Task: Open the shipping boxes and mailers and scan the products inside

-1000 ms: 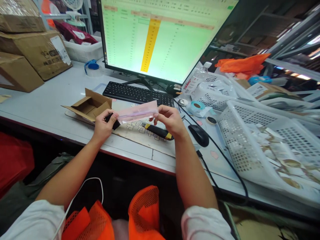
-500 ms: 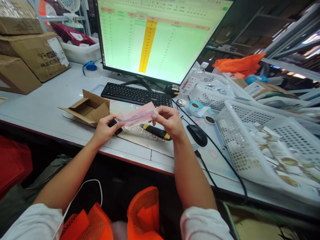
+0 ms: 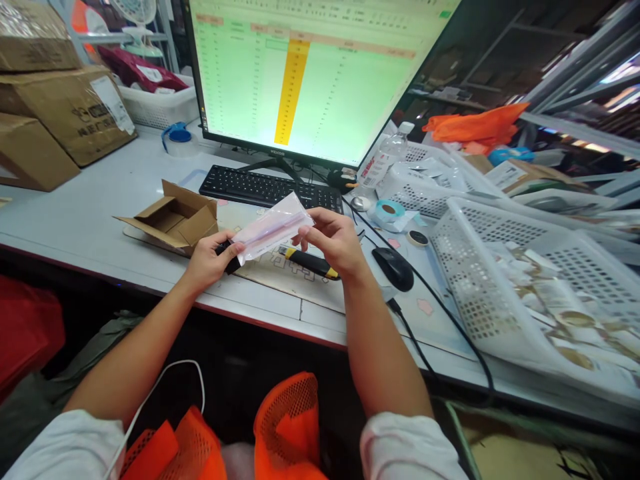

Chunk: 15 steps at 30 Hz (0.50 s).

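Note:
A flat pink plastic packet [image 3: 273, 229] is held tilted above the desk mat, in front of the keyboard. My left hand [image 3: 213, 259] is closed on its left end, thumb on top. A small black object [image 3: 233, 265] shows under that thumb, partly hidden. My right hand [image 3: 334, 241] is at the packet's right end, with thumb and curled fingers at its lower corner. Below the packet lies a black and yellow utility knife [image 3: 313, 263]. An open cardboard box [image 3: 183, 217] stands just beyond my left hand.
Behind are a keyboard [image 3: 260, 187] and a lit monitor [image 3: 240, 100]. To the right lie a mouse [image 3: 393, 269], a blue tape roll [image 3: 389, 211] and a white basket [image 3: 470, 293] of small items. Cartons [image 3: 75, 110] stack at left. A black cable [image 3: 450, 317] crosses the desk.
The packet has tilted up, so more of its face shows, and its right end is higher. My right fingers have shifted slightly along its lower edge. The view has moved a little.

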{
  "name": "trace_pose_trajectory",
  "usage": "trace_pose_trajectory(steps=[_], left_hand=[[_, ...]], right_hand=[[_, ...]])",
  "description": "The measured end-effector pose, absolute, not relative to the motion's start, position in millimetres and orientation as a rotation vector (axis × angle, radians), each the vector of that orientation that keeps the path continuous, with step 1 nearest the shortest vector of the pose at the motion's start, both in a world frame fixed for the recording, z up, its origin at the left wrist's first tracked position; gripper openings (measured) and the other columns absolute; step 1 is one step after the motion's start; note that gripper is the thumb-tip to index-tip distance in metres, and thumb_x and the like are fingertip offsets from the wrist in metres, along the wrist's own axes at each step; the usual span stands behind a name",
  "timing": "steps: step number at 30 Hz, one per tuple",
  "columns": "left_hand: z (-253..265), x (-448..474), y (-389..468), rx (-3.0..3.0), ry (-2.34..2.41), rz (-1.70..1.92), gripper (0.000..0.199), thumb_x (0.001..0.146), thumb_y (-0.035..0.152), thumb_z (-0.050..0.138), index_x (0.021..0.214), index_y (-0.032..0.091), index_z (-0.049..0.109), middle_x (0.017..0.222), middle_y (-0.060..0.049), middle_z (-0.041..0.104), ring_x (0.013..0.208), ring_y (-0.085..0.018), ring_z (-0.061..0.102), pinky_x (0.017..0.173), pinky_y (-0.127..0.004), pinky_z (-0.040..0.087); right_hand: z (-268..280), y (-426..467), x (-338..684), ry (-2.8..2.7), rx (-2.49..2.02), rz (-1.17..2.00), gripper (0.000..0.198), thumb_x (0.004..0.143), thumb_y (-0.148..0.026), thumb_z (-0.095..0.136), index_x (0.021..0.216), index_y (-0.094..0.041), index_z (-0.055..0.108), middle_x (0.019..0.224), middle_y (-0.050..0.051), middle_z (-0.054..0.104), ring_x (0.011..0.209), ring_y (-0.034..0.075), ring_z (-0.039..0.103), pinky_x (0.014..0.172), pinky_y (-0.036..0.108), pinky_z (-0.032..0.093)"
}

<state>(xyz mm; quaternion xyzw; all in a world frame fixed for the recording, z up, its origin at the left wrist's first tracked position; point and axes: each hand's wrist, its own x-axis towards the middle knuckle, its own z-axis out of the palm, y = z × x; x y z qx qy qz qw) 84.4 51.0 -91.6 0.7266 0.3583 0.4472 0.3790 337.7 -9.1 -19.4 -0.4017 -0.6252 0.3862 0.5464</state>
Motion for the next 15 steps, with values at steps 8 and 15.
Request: trace_pose_trajectory(steps=[8,15], left_hand=[[-89.6,85.3,48.4,1.823,0.912,1.191,0.033,0.082,0.046,0.075,0.085,0.014,0.07,0.074,0.0,0.065,0.067,-0.013,0.056,0.062,-0.022,0.043],[-95.1,85.9,49.4,1.92,0.954,1.235,0.038,0.085,0.049,0.073,0.1,0.015,0.068,0.088,-0.003,0.07,0.077,-0.016,0.063,0.071,-0.025,0.05]], right_hand=[[-20.2,-8.4,338.2,-1.495,-0.926,0.907,0.034,0.082,-0.046,0.08,0.095,-0.016,0.07,0.077,0.001,0.07,0.063,0.013,0.065,0.054,0.025,0.052],[-21.2,-6.6,338.8,-1.455,-0.983,0.862,0.04,0.079,-0.051,0.082,0.096,-0.017,0.07,0.076,0.0,0.07,0.06,0.013,0.066,0.051,0.024,0.053]])
